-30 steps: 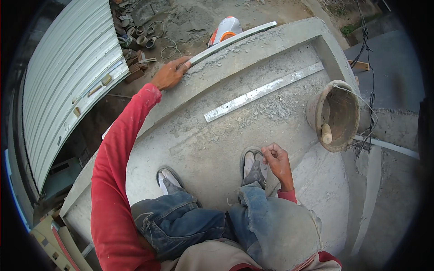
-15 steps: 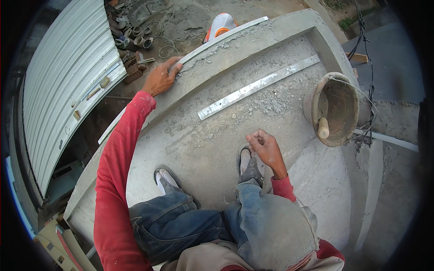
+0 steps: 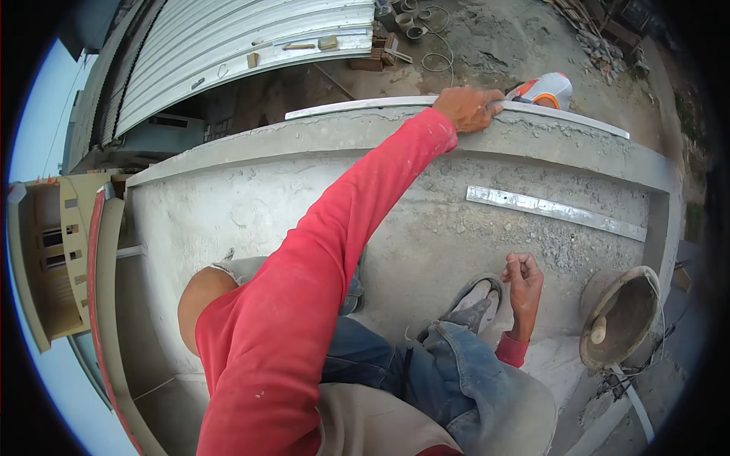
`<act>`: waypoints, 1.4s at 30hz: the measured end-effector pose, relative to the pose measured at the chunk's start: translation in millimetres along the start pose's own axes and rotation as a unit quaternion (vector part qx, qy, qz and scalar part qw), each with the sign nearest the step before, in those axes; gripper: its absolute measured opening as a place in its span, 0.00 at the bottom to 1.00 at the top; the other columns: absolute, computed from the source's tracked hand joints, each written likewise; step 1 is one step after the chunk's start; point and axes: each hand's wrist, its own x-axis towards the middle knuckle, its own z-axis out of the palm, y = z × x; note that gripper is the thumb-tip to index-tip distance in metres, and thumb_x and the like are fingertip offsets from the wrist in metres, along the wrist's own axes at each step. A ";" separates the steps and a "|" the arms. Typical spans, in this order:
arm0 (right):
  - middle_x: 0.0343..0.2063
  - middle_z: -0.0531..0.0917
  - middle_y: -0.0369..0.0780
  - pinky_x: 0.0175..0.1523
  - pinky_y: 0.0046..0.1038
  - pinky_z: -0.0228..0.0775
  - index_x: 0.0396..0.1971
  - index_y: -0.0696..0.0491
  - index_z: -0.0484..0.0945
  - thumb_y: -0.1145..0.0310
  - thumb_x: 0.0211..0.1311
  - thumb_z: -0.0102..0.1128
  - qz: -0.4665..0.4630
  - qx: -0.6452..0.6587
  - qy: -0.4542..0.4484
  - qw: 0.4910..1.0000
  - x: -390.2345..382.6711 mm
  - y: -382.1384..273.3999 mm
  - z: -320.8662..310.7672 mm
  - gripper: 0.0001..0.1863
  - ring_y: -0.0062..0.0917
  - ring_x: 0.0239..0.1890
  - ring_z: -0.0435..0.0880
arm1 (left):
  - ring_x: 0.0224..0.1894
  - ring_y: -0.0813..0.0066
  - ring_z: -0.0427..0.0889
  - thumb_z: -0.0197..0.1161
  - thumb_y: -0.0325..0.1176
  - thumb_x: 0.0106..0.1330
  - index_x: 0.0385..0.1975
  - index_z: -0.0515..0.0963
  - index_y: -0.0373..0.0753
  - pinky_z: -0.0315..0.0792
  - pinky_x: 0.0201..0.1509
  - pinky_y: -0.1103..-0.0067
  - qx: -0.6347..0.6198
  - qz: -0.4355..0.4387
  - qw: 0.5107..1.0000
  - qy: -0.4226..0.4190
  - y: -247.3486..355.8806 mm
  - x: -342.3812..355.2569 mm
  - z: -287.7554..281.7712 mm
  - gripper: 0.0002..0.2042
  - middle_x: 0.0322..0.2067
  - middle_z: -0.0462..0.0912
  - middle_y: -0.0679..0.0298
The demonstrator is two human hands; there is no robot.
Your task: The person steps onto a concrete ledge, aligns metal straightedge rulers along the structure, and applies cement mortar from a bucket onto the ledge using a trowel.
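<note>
My left hand (image 3: 470, 109) is closed over a long pale straightedge (image 3: 365, 105) lying along the outer edge of a low concrete wall (image 3: 304, 140). Some of its fingers are hidden beyond the edge. Lower down, at the right, my right hand (image 3: 522, 281) hangs above the concrete floor with curled fingers, and I see nothing in it. A flat silvery metal bar (image 3: 555, 209) rests on the rubble-strewn floor, inside the wall and beyond my right hand. To the right stands a mortar-stained bucket (image 3: 621, 318) with a wooden handle (image 3: 598, 329) showing inside.
Beyond the wall, a person's white and orange headwear (image 3: 549, 90) shows close to the straightedge. A corrugated metal roof (image 3: 251, 45) lies below at the far left. My sandalled foot (image 3: 475, 300) stands near loose rubble (image 3: 525, 235). Wires hang beside the bucket.
The view has swung, so the wall now runs across the top. My left hand has moved rightward along the wall, nearer the other person's headwear. My right hand stays curled.
</note>
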 end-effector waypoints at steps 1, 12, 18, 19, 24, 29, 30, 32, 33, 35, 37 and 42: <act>0.23 0.79 0.31 0.32 0.18 0.69 0.34 0.55 0.78 0.62 0.72 0.63 -0.010 0.007 -0.015 1.000 2.1 3.7 -1.1 0.12 0.12 0.25 0.75 | 0.45 0.47 0.85 0.52 0.52 0.74 0.59 0.78 0.54 0.78 0.50 0.59 -0.011 0.014 1.000 0.018 1.1 3.5 2.5 0.19 0.40 0.88 0.53; 0.23 0.79 0.32 0.32 0.18 0.68 0.33 0.55 0.77 0.63 0.72 0.63 -0.001 -0.029 -0.075 0.997 12.0 4.7 14.8 0.12 0.14 0.25 0.76 | 0.46 0.53 0.86 0.53 0.53 0.72 0.59 0.80 0.57 0.78 0.50 0.60 -0.029 -0.014 0.999 0.043 -20.5 -6.1 8.0 0.20 0.41 0.88 0.55; 0.23 0.79 0.32 0.32 0.18 0.69 0.33 0.55 0.77 0.63 0.72 0.63 -0.002 -0.029 -0.069 0.997 10.7 7.5 8.1 0.11 0.13 0.25 0.76 | 0.47 0.52 0.86 0.53 0.55 0.71 0.59 0.79 0.57 0.78 0.51 0.61 -0.034 -0.017 0.998 0.040 -18.1 -1.4 10.8 0.21 0.42 0.88 0.54; 0.23 0.79 0.32 0.32 0.18 0.69 0.34 0.55 0.77 0.63 0.73 0.63 -0.003 -0.024 -0.068 0.997 10.2 8.7 6.9 0.11 0.13 0.25 0.76 | 0.47 0.52 0.86 0.53 0.55 0.71 0.59 0.79 0.57 0.78 0.51 0.61 -0.035 -0.015 0.999 0.038 -17.1 -2.4 10.6 0.21 0.42 0.88 0.54; 0.23 0.79 0.32 0.32 0.18 0.68 0.34 0.55 0.77 0.64 0.73 0.62 -0.008 -0.007 -0.064 0.998 8.4 12.5 5.0 0.10 0.13 0.25 0.76 | 0.47 0.51 0.86 0.52 0.55 0.71 0.59 0.79 0.57 0.78 0.51 0.60 -0.042 -0.014 0.998 0.039 -19.7 -4.0 11.8 0.21 0.43 0.88 0.54; 0.23 0.79 0.33 0.32 0.18 0.68 0.34 0.55 0.77 0.64 0.73 0.62 -0.005 -0.016 -0.065 0.998 7.9 8.4 7.5 0.10 0.13 0.25 0.75 | 0.46 0.50 0.86 0.52 0.54 0.72 0.59 0.79 0.58 0.78 0.51 0.60 -0.045 -0.006 0.998 0.052 -23.9 -4.7 13.4 0.21 0.42 0.88 0.53; 0.23 0.79 0.33 0.32 0.18 0.68 0.34 0.55 0.77 0.64 0.73 0.62 -0.007 -0.019 -0.060 0.998 6.8 6.3 5.2 0.10 0.13 0.25 0.75 | 0.46 0.50 0.86 0.52 0.54 0.72 0.59 0.79 0.58 0.78 0.50 0.60 -0.048 -0.005 0.997 0.055 -20.7 -2.9 12.5 0.21 0.41 0.88 0.53; 0.23 0.79 0.33 0.32 0.18 0.68 0.34 0.55 0.77 0.64 0.73 0.62 -0.010 -0.012 -0.059 0.998 6.5 5.7 4.3 0.10 0.13 0.25 0.76 | 0.46 0.50 0.86 0.52 0.54 0.72 0.59 0.79 0.58 0.78 0.51 0.60 -0.045 -0.004 0.998 0.051 -17.4 -1.4 11.0 0.20 0.41 0.88 0.53; 0.23 0.79 0.33 0.32 0.18 0.68 0.34 0.55 0.77 0.64 0.73 0.62 -0.009 -0.012 -0.058 0.998 6.8 6.4 4.5 0.10 0.13 0.25 0.76 | 0.46 0.50 0.86 0.52 0.54 0.72 0.59 0.79 0.59 0.78 0.51 0.60 -0.038 -0.006 0.998 0.046 -17.0 -1.4 10.3 0.20 0.41 0.88 0.53; 0.23 0.79 0.32 0.32 0.18 0.68 0.34 0.55 0.77 0.64 0.73 0.62 -0.007 -0.009 -0.055 0.998 6.0 7.2 4.1 0.10 0.13 0.25 0.76 | 0.48 0.52 0.86 0.52 0.54 0.72 0.59 0.79 0.59 0.76 0.54 0.61 -0.039 -0.011 0.999 0.036 -16.3 -1.9 9.4 0.20 0.43 0.88 0.55; 0.23 0.79 0.32 0.32 0.18 0.68 0.34 0.55 0.77 0.64 0.73 0.62 -0.015 -0.012 -0.061 0.998 7.5 7.5 7.6 0.10 0.13 0.25 0.76 | 0.50 0.54 0.85 0.52 0.55 0.72 0.60 0.79 0.60 0.75 0.57 0.61 -0.042 -0.010 0.999 0.025 -18.2 -2.3 7.3 0.20 0.45 0.88 0.57; 0.24 0.79 0.32 0.32 0.17 0.68 0.34 0.55 0.78 0.63 0.73 0.62 -0.006 -0.026 -0.050 0.998 3.9 6.1 5.2 0.11 0.12 0.26 0.76 | 0.49 0.53 0.86 0.52 0.54 0.73 0.58 0.79 0.60 0.76 0.55 0.60 -0.014 -0.013 1.000 0.020 -11.1 -0.1 6.2 0.19 0.43 0.88 0.58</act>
